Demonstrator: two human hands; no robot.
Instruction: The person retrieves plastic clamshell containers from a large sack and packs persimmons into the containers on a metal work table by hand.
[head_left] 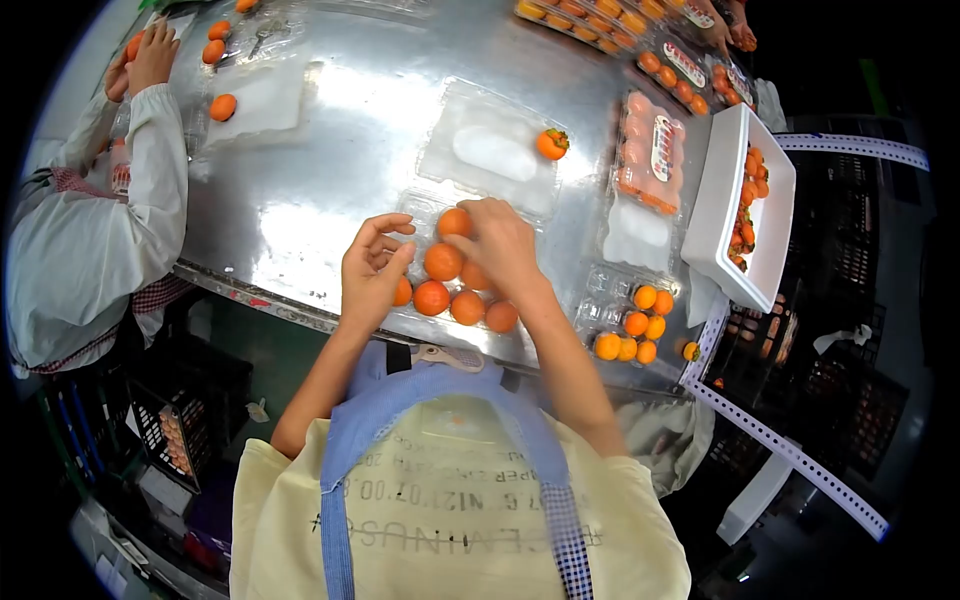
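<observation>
In front of me several orange fruits [443, 262] sit in a clear plastic tray [425, 209] near the table's front edge. My left hand [375, 268] is at the tray's left side, fingers curved and apart, with nothing between them. My right hand [503, 245] reaches over the tray's right side. Its thumb and fingers are around the fruit at the back [455, 222] and partly cover another fruit. Beyond the tray, a single persimmon with a green calyx [551, 144] lies on a clear lid [440, 160].
A white box [718, 190] of persimmons stands at the right. Beside it are a packed tray [650, 150] and a partly filled tray of small fruits [637, 323]. At the left a co-worker's sleeve [155, 180] reaches over the table. Another person's hand [715, 30] shows at the top right.
</observation>
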